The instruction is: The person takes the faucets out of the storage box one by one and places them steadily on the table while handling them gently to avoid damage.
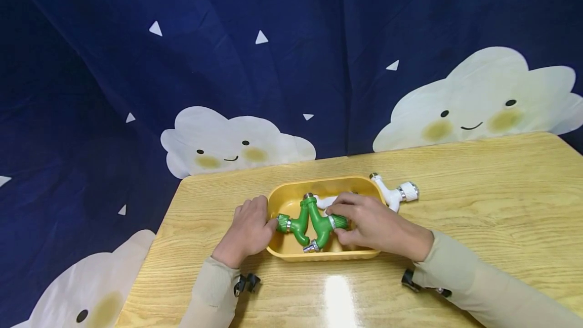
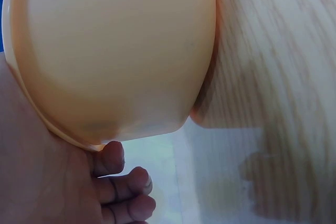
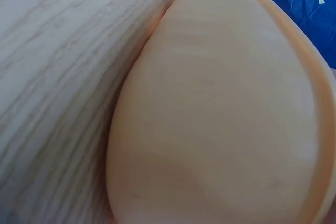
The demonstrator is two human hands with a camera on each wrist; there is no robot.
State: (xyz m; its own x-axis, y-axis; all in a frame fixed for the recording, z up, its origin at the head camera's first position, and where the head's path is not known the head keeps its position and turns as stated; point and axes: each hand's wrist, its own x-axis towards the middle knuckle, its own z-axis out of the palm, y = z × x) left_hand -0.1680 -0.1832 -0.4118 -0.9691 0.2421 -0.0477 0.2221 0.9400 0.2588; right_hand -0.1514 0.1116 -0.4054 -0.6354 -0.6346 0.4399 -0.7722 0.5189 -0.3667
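A yellow plastic tub (image 1: 350,255) with rounded corners sits on the table, its outer wall filling much of both wrist views. Two green taps lie in it, the left green tap (image 1: 298,226) and the right green tap (image 1: 320,222), their upper ends meeting near the middle. My left hand (image 1: 248,229) holds the tub's left rim, thumb over the edge beside the left tap's ribbed knob. With thumb and fingers my right hand (image 1: 366,221) pinches the right green tap at its knob. Behind that hand, a white tap (image 1: 325,201) in the tub is partly hidden.
Another white tap (image 1: 392,196) with a ribbed white knob lies at the tub's right end, overlapping the rim in the head view. The wooden table (image 1: 492,191) extends to the right. A dark blue curtain (image 1: 291,75) with cloud prints hangs behind its far edge.
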